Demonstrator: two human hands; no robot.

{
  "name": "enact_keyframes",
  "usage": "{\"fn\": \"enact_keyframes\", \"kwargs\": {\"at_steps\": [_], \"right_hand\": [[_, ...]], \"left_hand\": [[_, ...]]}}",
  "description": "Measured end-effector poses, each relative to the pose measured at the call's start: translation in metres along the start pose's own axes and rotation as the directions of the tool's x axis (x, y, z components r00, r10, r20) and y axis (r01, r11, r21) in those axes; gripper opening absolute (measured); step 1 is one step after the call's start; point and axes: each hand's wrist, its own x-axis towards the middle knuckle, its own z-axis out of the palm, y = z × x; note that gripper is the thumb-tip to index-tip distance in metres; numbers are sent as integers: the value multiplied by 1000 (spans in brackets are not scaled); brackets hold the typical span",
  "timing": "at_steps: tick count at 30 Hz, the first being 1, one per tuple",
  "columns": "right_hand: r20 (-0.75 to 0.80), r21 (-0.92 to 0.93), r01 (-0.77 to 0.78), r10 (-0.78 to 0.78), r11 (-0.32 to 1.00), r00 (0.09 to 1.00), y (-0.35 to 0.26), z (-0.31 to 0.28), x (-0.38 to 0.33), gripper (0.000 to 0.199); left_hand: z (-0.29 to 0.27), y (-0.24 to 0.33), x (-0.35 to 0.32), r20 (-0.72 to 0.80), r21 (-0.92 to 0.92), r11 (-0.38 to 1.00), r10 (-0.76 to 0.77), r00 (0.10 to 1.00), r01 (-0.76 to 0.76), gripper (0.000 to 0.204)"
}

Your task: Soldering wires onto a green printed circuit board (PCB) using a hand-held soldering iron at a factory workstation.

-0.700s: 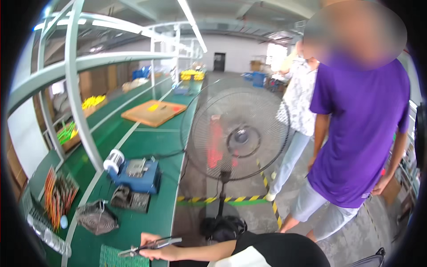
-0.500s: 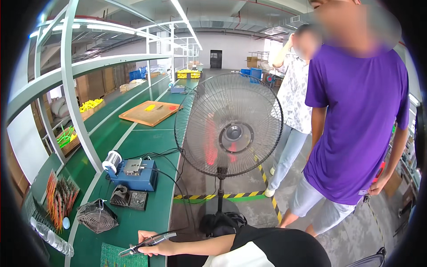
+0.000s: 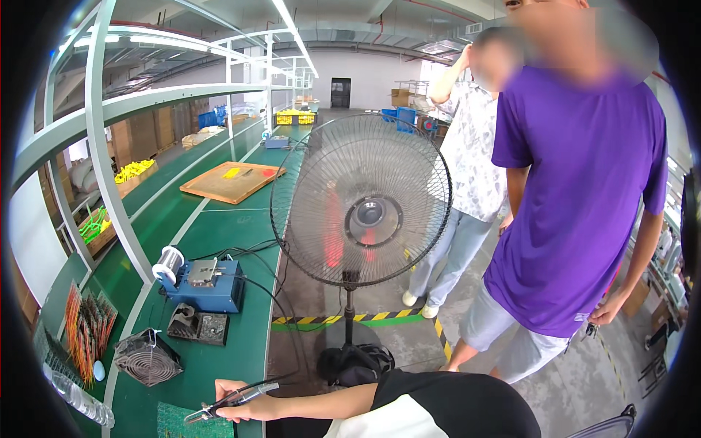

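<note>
My right hand [image 3: 242, 400] is closed around a soldering iron [image 3: 252, 394] at the table's near edge. Its thin metal tip points left, over a green circuit board [image 3: 175, 420] on the table; whether they touch I cannot tell. A black cable trails from the handle toward a blue solder-feeding unit [image 3: 212, 292] with a reel of wire [image 3: 169, 263] on its left side. In front of that unit sits a dark soldering iron stand [image 3: 198, 325]. A small square fan [image 3: 148, 358] stands between the stand and the board. My left hand is out of view.
Wired circuit boards [image 3: 86, 321] and a clear plastic bottle [image 3: 79, 394] line the table's left side. A wooden tray [image 3: 230, 182] lies farther back. A large pedestal fan [image 3: 363, 204] stands beside the table. Two people, one in a purple shirt [image 3: 573, 197], stand at the right.
The whole view has shifted slightly, so the table and fan appear farther left. My right hand keeps its grip on the soldering iron over the board. The person behind has shifted their legs.
</note>
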Motion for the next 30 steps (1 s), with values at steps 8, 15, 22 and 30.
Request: {"fn": "enact_keyframes", "kwargs": {"at_steps": [8,15,22,30], "right_hand": [[-189,-208,296,-336,932,923,-41,16,-26,20],[466,-553,792,-693,257,550,-192,24,-35,24],[667,-651,709,-650,-270,364,-216,40,-50,42],[587,-668,744,-611,3,530,-228,49,-34,41]], "left_hand": [[0,-8,-3,-3,62,996,58,998,-57,14],[-28,31,-2,-145,-169,964,183,972,-207,9],[-17,33,4,-96,-115,961,240,966,-251,15],[-17,32,11,-103,-85,970,221,970,-230,13]]}}
